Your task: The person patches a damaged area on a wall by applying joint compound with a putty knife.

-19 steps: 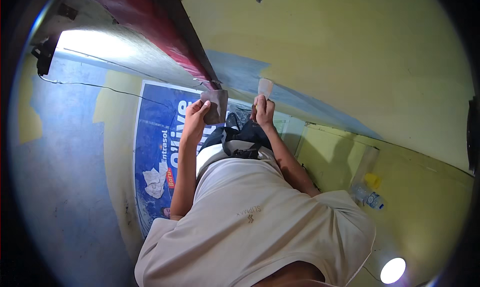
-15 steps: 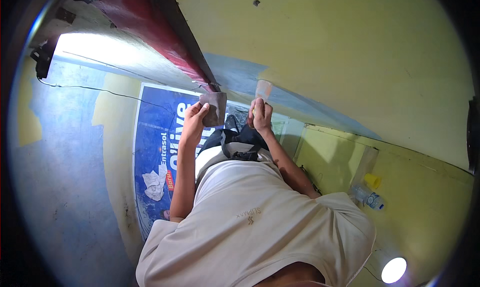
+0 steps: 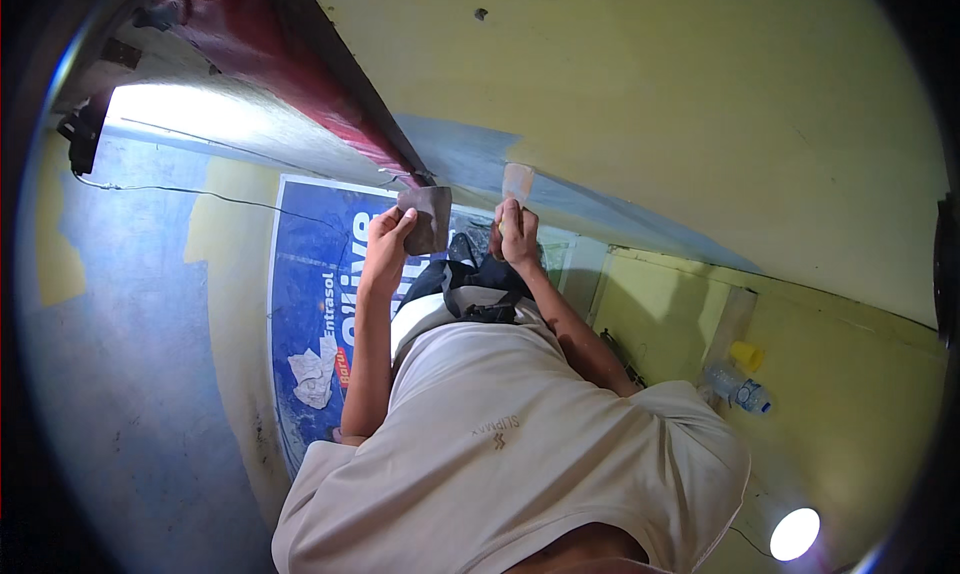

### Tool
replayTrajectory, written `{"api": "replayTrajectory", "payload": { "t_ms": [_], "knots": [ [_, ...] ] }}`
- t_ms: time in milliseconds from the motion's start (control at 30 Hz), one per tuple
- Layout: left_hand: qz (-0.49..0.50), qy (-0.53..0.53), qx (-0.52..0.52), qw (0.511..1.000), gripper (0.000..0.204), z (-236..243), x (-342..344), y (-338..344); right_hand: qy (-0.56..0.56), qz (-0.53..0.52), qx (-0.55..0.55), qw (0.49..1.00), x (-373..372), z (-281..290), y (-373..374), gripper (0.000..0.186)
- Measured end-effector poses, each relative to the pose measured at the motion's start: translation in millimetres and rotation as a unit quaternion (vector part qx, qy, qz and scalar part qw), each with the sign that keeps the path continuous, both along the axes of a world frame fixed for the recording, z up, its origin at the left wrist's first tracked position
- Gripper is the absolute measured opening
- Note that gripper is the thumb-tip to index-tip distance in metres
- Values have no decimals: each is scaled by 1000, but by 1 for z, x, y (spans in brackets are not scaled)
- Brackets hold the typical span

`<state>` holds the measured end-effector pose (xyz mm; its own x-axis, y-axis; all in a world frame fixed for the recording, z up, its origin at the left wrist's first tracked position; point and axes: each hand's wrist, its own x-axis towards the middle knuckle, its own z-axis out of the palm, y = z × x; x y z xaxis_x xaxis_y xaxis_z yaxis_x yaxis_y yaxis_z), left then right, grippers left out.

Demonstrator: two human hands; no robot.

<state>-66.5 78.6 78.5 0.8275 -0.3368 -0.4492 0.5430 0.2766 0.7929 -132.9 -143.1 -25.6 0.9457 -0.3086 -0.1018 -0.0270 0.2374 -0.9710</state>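
Observation:
My left hand (image 3: 384, 252) grips a flat, square, brown-grey piece (image 3: 428, 224) by its left edge, thumb across its face. Its exact kind cannot be made out. To the right of it, my right hand (image 3: 516, 236) is closed round the handle of a putty knife (image 3: 518, 181), its wide, smeared blade pointing up and away from me. The blade overlaps the blue-grey strip (image 3: 465, 149) on the yellow wall (image 3: 680, 104); whether it touches the surface cannot be told. Most of the handle is hidden by my fingers.
A red covering (image 3: 290, 74) hangs along a dark edge at upper left, near a bright light. A blue poster (image 3: 310, 244) lies left of my arm. Beyond my right elbow are a yellow cup (image 3: 746, 355), a plastic bottle (image 3: 738, 389) and a round lamp (image 3: 795, 534).
The view has shifted slightly, so the wall appears further left. My right hand and the putty knife sit a little further left in view; both hands keep their grips.

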Motion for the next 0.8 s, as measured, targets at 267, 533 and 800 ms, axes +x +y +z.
{"api": "replayTrajectory", "payload": {
  "t_ms": [267,533,800],
  "knots": [
    [-12,-23,7,1000,19,-3,1,3,-16,10,-38,999,12,19,-2,46],
    [0,-18,3,1000,19,-3,-4,3,5,-28,8,1000,5,13,2,44],
    [1,-22,1,1000,20,-4,-5,7,39,-17,-7,999,5,5,-4,45]
  ]
}}
